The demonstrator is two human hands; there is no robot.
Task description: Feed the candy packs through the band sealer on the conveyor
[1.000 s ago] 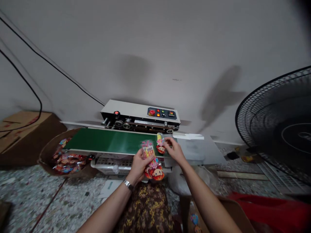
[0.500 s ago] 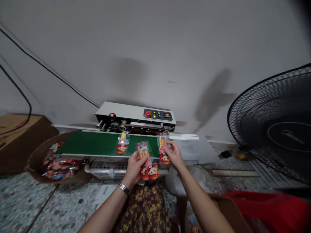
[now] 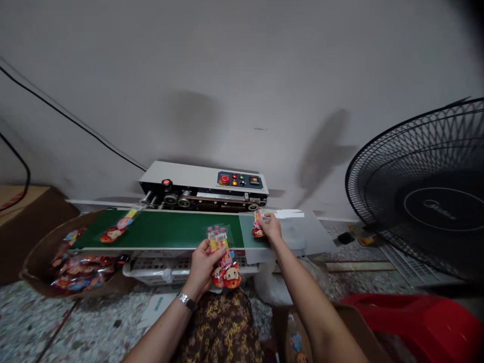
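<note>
My left hand (image 3: 204, 264) is closed around a few clear bags with colourful cartoon-head cards (image 3: 226, 259) inside, fanned slightly over the near edge of the green belt (image 3: 170, 232). With my right hand (image 3: 271, 228) I grip one similar bagged card (image 3: 258, 224) at the right end of the belt, close to the intake side of the band sealer (image 3: 204, 184). Another bagged card (image 3: 120, 227) lies tilted on the belt's left part. The sealer's panel shows lit buttons and a red display.
Left of the belt stands a carton (image 3: 41, 252) holding several bagged cards. A white basket (image 3: 151, 269) sits under the belt. At right are a large black fan (image 3: 416, 201), a red plastic stool (image 3: 412, 322) and an open carton (image 3: 355, 327) near my right arm.
My right hand has moved its bagged card up toward the sealer's right end. The card on the belt has travelled left and turned aslant. My left hand keeps its bags.
</note>
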